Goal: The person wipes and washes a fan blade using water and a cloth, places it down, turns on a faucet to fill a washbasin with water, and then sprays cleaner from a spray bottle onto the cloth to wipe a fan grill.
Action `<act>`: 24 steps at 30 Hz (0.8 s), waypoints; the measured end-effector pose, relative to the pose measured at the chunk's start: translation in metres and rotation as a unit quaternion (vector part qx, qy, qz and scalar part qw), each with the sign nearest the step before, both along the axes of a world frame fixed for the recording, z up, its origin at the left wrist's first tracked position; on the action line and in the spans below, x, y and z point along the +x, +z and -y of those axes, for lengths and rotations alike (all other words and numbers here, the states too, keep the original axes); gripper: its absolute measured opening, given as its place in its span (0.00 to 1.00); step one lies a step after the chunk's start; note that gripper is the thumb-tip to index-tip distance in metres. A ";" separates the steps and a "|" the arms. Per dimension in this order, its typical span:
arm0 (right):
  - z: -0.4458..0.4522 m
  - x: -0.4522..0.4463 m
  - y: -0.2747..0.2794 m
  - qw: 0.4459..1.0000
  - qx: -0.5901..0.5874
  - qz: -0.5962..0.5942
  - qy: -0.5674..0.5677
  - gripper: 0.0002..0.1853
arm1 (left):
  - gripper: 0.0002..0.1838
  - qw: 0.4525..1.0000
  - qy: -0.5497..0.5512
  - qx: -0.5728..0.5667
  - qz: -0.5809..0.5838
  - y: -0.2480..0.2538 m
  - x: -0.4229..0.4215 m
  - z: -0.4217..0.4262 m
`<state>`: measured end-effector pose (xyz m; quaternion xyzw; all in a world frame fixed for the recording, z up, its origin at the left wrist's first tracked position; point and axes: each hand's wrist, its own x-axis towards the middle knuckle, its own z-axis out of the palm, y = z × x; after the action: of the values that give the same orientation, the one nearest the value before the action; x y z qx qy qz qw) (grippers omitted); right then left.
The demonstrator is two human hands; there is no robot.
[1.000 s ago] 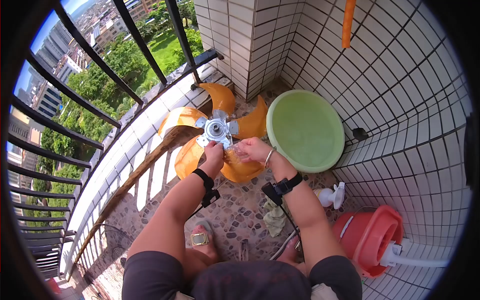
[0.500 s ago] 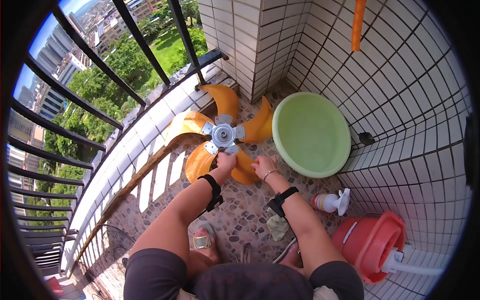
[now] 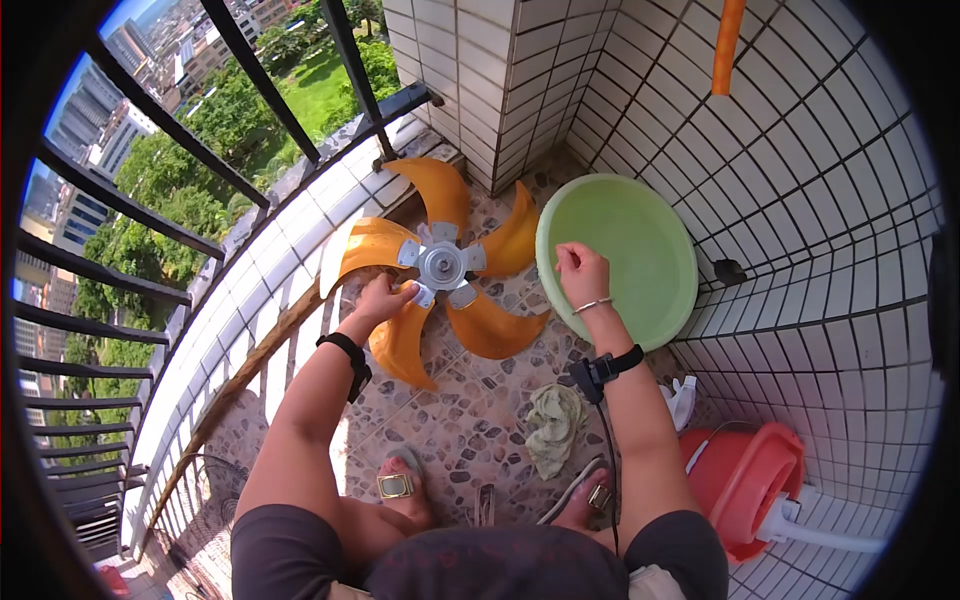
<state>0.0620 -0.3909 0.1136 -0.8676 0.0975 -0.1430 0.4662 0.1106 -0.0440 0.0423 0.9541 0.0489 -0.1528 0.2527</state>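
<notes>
Five orange blades [image 3: 495,330] and a grey metal hub [image 3: 445,281] make up the fan [image 3: 443,263], which lies on the floor [image 3: 400,435] just left of the basin [image 3: 608,181], the nearest blade tips coming close to its rim. The blades look thin, curved and stiff, so they should hold their shape but could chip or bend if pressed at a tip; their glossy faces are likely slippery when wet. Most of the weight probably sits in the hub, so the surest hold is there or at the brackets [image 3: 463,296] where the blades join it, rather than out at the edges. The left hand [image 3: 380,300] is on the side of the fan away from the basin, its thumb reaching onto a bracket and its fingers bent in; this grip is nearly closed, but I cannot tell whether it clasps the fan or only rests there. The left arm stretches forward with a slight elbow bend. The right hand [image 3: 583,277] is above the basin's left part, its forearm leaning inward, its grip folded into a loose fist with nothing showing in it; something small could be hidden there, and contact with the rim is unclear. On the person's side of the basin are a cloth [image 3: 553,430] and a white bottle [image 3: 681,402], with a red bucket [image 3: 735,480] farther from it.
</notes>
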 end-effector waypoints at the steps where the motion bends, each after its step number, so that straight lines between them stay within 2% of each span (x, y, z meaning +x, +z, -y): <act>1: 0.035 0.009 -0.012 0.992 -0.108 -0.053 -0.039 0.10 | 0.33 0.983 -0.040 -0.165 -0.074 -0.011 0.006 -0.005; 2: 0.062 0.010 -0.021 0.958 -0.228 -0.144 -0.099 0.13 | 0.32 0.982 -0.043 -0.164 -0.087 -0.015 0.011 -0.003; 3: 0.081 0.012 -0.028 0.897 -0.343 -0.230 -0.156 0.17 | 0.32 0.981 -0.042 -0.167 -0.089 -0.020 0.012 0.000; 4: 0.091 0.010 -0.037 0.896 -0.346 -0.232 -0.155 0.17 | 0.29 0.978 -0.032 -0.189 -0.079 -0.026 0.009 0.003; 6: 0.108 0.005 -0.061 0.802 -0.335 -0.426 -0.250 0.24 | 0.27 0.974 -0.021 -0.213 -0.072 -0.028 0.008 0.009; 7: 0.114 0.003 -0.078 0.799 -0.338 -0.430 -0.248 0.24 | 0.25 0.973 -0.013 -0.223 -0.066 -0.027 0.006 0.011; 8: 0.122 0.004 -0.101 0.862 -0.112 -0.440 -0.227 0.23 | 0.24 0.971 -0.004 -0.233 -0.058 -0.025 0.004 0.014; 9: 0.121 0.007 -0.107 0.877 0.122 -0.423 -0.193 0.22 | 0.24 0.971 -0.001 -0.233 -0.058 -0.026 0.003 0.015; 10: 0.119 0.008 -0.113 0.834 0.383 -0.381 -0.113 0.21 | 0.23 0.974 -0.010 -0.216 -0.060 -0.026 0.004 0.016; 11: 0.111 0.007 -0.111 0.724 0.615 -0.311 -0.024 0.19 | 0.23 0.978 -0.018 -0.198 -0.063 -0.026 0.004 0.016; 13: 0.071 0.011 -0.077 0.594 0.749 -0.253 0.151 0.16 | 0.23 0.979 -0.016 -0.192 -0.059 -0.022 -0.001 0.023; 15: 0.005 0.015 -0.011 0.669 0.672 -0.264 0.176 0.17 | 0.23 0.973 -0.021 -0.211 -0.089 -0.024 -0.001 0.029; 17: -0.052 0.015 0.023 0.674 0.573 -0.359 0.296 0.18 | 0.22 0.969 -0.017 -0.224 -0.102 -0.029 0.001 0.032; 19: -0.098 0.010 -0.007 0.758 0.369 -0.453 0.290 0.18 | 0.22 0.954 -0.042 -0.258 -0.145 -0.043 0.009 0.025; 20: -0.099 0.010 -0.013 0.758 0.369 -0.451 0.291 0.18 | 0.22 0.955 -0.042 -0.258 -0.144 -0.039 0.010 0.027; 22: -0.102 0.007 -0.027 0.879 0.362 -0.243 0.196 0.17 | 0.19 0.941 0.007 -0.293 -0.170 -0.035 0.006 0.033; 23: -0.084 0.012 -0.017 0.869 0.438 -0.187 0.131 0.15 | 0.19 0.941 0.010 -0.293 -0.171 -0.037 0.004 0.033; 24: -0.056 0.016 -0.006 0.883 0.439 -0.142 0.081 0.14 | 0.17 0.950 -0.005 -0.287 -0.124 -0.038 0.002 0.033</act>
<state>0.0779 -0.3348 0.1076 -0.5900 0.1448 0.0780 0.7905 0.1129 -0.0772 0.0039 0.8152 0.0293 -0.2786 0.5069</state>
